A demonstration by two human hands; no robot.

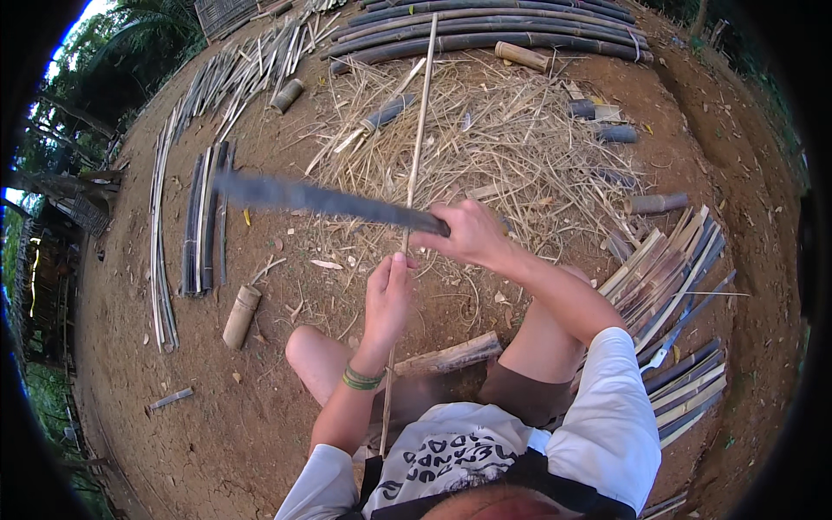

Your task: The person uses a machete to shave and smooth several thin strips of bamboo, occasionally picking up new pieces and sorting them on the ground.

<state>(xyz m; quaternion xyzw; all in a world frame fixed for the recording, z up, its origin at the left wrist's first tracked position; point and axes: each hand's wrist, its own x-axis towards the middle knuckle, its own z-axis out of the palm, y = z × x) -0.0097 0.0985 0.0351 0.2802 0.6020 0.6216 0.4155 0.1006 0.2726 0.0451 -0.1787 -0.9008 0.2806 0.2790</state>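
My left hand (388, 295) is closed, pinching a long thin bamboo strip (423, 113) that runs from my lap up toward the far poles. Just beyond it, my right hand (472, 232) is wrapped round the near end of a long dark tool that looks like a machete (329, 198). The tool points left across the strip, and motion smears its far end. The right fingers are close to the strip; whether they touch it I cannot tell. Between my bent knees a thick piece of bamboo (451, 354) lies on the ground.
Shavings (520, 130) cover the ground ahead, with whole bamboo poles (485, 39) behind. Split bamboo slats (667, 269) are piled at my right, near a white-handled tool (657, 357). More slats (204, 217) and a short bamboo section (242, 317) lie to the left.
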